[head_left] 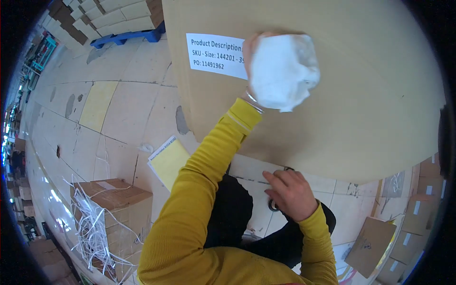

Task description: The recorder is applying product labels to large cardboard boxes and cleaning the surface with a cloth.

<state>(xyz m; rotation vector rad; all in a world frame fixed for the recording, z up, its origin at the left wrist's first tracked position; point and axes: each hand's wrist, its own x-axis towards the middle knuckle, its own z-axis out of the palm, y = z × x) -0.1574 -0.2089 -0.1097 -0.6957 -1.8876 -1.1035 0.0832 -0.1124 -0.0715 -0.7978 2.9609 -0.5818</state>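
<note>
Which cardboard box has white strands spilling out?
The cardboard box left of your left sleeve; the large carton and the cartons stacked at right show none.

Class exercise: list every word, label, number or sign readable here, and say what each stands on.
White label on the large cardboard box: three lines of dark print, legible but not copied here; the left hand covers its right end.
Yellow sheet: a line of small print along its white edge, not copied.
Brown carton: dark mark, too small to read.
Stacked cartons: white labels, too small to read.
</note>
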